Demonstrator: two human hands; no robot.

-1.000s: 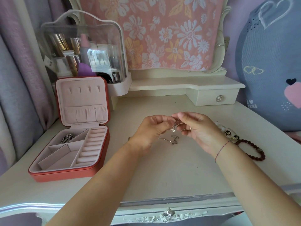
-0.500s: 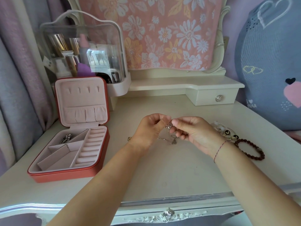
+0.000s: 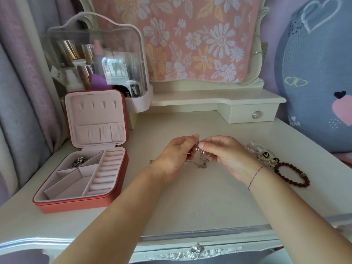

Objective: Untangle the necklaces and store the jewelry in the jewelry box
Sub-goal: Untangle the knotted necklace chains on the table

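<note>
Your left hand (image 3: pixel 177 155) and right hand (image 3: pixel 228 155) each pinched the tangled thin silver necklaces (image 3: pixel 202 163) at the fingertips, just above the cream-white dressing table (image 3: pixel 190 206), loose chain trailing onto it. The open coral-red, pink-lined square jewelry box (image 3: pixel 76 205) sat apart, to your left.

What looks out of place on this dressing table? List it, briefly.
The necklaces are bunched in a clump, pinched between the left hand and right hand, with a chain trailing onto the table. A dark bead bracelet and a charm piece lie loose right of the hands, outside the open jewelry box.
</note>
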